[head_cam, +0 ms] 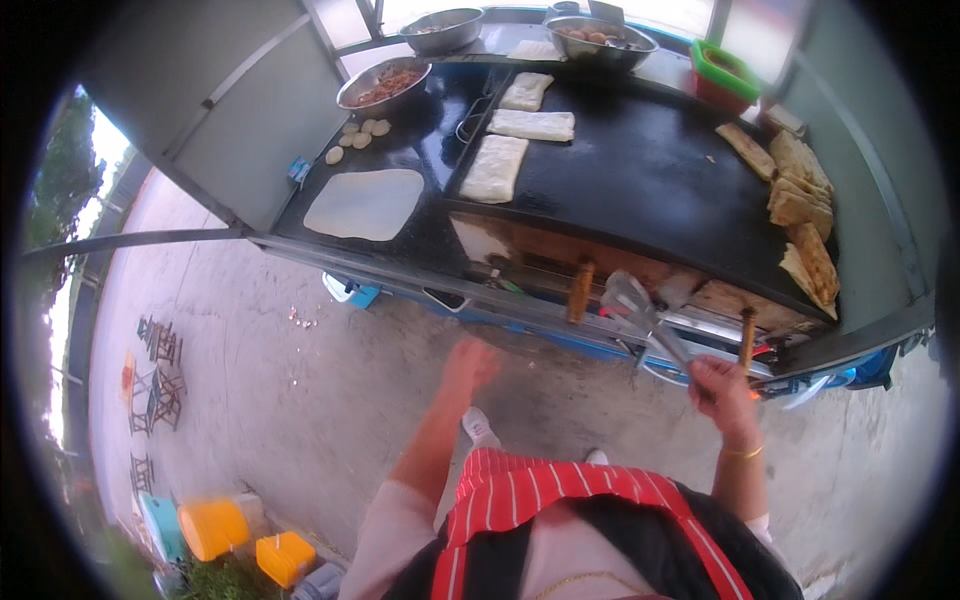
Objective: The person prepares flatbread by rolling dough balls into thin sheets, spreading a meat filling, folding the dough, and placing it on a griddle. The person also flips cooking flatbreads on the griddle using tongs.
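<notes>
My right hand [721, 391] grips the handle of a metal spatula [634, 301], its flat blade in front of the griddle's front edge. My left hand [471, 365] is blurred and holds nothing, its fingers seemingly apart, over the floor before the counter. Three pale folded dough parcels lie at the left of the black griddle [637, 165]; the nearest parcel [495, 169] is the largest. On the dark worktop to the left, a thin dough sheet [365, 204] is spread flat beside several dough balls [361, 140]. Browned flatbreads [801, 184] are piled along the griddle's right edge.
A metal bowl of reddish filling [385, 84] stands behind the dough balls. At the back are another metal bowl [442, 31], a bowl with eggs [600, 41] and a green-rimmed basket [724, 71]. Upright wooden handles [580, 292] line the counter front. Side panels enclose the stall.
</notes>
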A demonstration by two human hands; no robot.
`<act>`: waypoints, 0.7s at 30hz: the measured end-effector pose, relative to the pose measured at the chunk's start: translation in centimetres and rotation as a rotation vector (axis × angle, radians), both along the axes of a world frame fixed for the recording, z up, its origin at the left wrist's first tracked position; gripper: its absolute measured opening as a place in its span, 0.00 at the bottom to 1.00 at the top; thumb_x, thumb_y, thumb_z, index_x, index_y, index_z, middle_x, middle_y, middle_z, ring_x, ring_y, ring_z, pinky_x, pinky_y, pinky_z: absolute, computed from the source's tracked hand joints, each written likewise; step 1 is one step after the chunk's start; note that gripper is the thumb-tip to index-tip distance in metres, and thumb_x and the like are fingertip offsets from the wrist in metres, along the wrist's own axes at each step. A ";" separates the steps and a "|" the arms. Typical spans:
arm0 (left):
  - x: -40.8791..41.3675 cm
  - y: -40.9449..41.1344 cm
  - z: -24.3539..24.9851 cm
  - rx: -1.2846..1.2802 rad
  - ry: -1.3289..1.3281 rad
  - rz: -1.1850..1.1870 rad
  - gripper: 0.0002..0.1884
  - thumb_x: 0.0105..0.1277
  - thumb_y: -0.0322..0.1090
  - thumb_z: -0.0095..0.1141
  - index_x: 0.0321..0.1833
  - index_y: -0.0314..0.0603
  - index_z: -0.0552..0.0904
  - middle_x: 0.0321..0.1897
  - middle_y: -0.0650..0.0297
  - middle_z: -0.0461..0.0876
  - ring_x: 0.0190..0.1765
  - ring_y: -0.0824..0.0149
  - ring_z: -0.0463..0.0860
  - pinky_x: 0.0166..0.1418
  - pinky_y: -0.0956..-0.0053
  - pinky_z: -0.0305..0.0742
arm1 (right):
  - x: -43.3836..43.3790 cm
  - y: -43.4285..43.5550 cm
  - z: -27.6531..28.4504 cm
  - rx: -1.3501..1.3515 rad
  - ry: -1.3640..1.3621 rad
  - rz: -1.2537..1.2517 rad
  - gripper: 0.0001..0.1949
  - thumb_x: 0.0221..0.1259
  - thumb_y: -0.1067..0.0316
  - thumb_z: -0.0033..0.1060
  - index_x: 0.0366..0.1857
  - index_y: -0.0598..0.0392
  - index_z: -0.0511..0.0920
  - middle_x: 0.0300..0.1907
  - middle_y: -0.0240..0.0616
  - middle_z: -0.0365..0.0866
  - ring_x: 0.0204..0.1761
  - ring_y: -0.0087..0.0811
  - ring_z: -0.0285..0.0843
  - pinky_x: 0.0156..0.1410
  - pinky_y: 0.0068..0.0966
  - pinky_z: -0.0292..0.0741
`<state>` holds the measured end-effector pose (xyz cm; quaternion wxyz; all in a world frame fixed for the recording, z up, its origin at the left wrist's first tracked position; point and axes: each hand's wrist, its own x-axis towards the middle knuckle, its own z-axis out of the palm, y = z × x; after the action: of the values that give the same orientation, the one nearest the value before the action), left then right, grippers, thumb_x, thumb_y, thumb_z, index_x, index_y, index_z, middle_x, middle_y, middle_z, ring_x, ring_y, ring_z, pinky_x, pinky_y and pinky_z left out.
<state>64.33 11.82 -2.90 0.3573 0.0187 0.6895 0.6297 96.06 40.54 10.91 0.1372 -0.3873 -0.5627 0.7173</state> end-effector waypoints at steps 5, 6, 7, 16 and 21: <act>-4.7 -19.4 -6.7 -0.116 -0.240 0.295 0.20 0.75 0.51 0.56 0.59 0.45 0.75 0.46 0.58 0.84 0.40 0.64 0.84 0.42 0.68 0.80 | -10.4 -1.1 5.0 0.089 0.051 -0.144 0.16 0.77 0.53 0.55 0.32 0.52 0.77 0.19 0.30 0.76 0.13 0.15 0.62 0.18 0.14 0.55; -5.5 -21.5 -6.5 -0.140 -0.262 0.378 0.19 0.75 0.49 0.56 0.58 0.45 0.75 0.46 0.57 0.84 0.40 0.63 0.84 0.40 0.68 0.80 | -12.7 -1.0 5.7 0.012 0.086 -0.243 0.14 0.76 0.54 0.58 0.36 0.53 0.79 0.20 0.30 0.76 0.13 0.15 0.58 0.17 0.14 0.53; -6.6 -23.1 -5.4 -0.168 -0.281 0.461 0.18 0.74 0.47 0.57 0.58 0.45 0.75 0.45 0.57 0.84 0.39 0.63 0.84 0.38 0.69 0.79 | -14.8 -0.5 6.4 0.021 0.109 -0.216 0.14 0.76 0.54 0.58 0.35 0.52 0.78 0.20 0.30 0.76 0.13 0.15 0.59 0.17 0.14 0.53; -25.0 -23.8 0.5 -0.059 -0.119 0.387 0.15 0.76 0.42 0.55 0.57 0.41 0.76 0.43 0.57 0.85 0.36 0.64 0.84 0.38 0.69 0.80 | -33.9 8.1 8.5 0.086 0.027 -0.195 0.17 0.72 0.52 0.63 0.32 0.55 0.79 0.22 0.30 0.75 0.13 0.14 0.55 0.16 0.17 0.52; -30.3 -19.1 1.6 0.000 -0.084 0.238 0.12 0.79 0.40 0.52 0.56 0.42 0.76 0.43 0.57 0.86 0.36 0.64 0.85 0.38 0.70 0.81 | -40.4 12.9 8.3 0.110 -0.135 -0.209 0.16 0.70 0.52 0.66 0.32 0.54 0.81 0.22 0.31 0.75 0.13 0.14 0.54 0.18 0.17 0.51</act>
<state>34.07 -7.24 -1.29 0.3083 -0.0897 0.6715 0.6678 55.70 53.47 19.23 0.1941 -0.4831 -0.5656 0.6395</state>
